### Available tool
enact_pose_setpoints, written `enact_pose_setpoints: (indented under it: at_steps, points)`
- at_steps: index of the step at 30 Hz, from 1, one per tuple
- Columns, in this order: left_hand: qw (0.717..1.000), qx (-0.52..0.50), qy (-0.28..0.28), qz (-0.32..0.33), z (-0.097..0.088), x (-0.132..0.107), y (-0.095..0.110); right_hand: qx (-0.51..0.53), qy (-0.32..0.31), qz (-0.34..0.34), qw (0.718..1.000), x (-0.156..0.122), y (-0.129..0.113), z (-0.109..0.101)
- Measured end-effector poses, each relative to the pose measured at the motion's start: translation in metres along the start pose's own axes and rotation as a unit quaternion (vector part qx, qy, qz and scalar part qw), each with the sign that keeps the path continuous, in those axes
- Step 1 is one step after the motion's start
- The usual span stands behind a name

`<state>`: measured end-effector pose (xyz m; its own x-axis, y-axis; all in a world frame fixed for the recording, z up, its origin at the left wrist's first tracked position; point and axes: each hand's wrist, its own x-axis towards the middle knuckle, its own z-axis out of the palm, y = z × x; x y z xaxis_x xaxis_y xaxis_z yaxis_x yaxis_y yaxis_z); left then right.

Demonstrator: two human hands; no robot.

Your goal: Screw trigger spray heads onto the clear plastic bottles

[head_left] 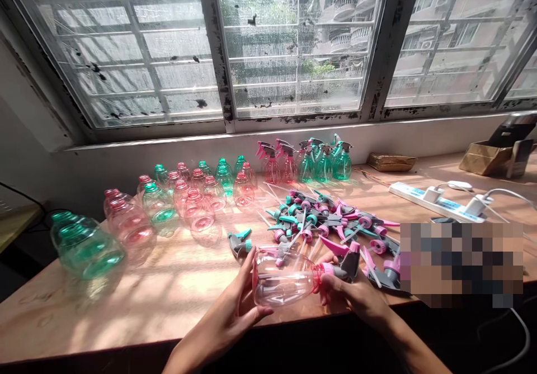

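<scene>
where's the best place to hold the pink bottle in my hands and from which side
Probably by the broad body near the base of the pink bottle, from the left. It is held almost level, base leftward, so its widest part meets the left grip, while the right grip takes up the narrow neck end with the spray head.

No lettering, brand or number is legible on the pink bottle [283, 284] at lower center or the pile of spray heads [329, 217] near mid-frame; blue markings [411, 191] on the white power strip [452, 207] at right are too small to read.
</scene>
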<state>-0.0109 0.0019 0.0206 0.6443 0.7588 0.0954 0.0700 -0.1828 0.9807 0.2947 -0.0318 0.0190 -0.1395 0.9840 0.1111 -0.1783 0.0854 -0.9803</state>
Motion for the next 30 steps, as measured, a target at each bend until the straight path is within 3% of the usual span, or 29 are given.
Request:
enact_pose_setpoints:
  at_steps: [13,18,26,30]
  points:
    - [0.998,0.060,0.010,-0.014,-0.004,-0.005,0.002,-0.043,-0.010,-0.006,0.999,0.000,-0.005,-0.001]
    - [1.000,0.001,-0.009,0.008,-0.001,-0.005,-0.001,-0.031,-0.001,-0.008,0.999,0.000,-0.006,0.001]
    - [0.999,-0.043,-0.032,0.003,0.001,-0.002,0.011,-0.021,0.001,0.002,1.000,0.000,-0.001,-0.001]
    - [1.000,-0.007,-0.020,0.000,-0.001,-0.002,0.004,-0.023,0.010,0.007,1.000,0.000,-0.002,0.000]
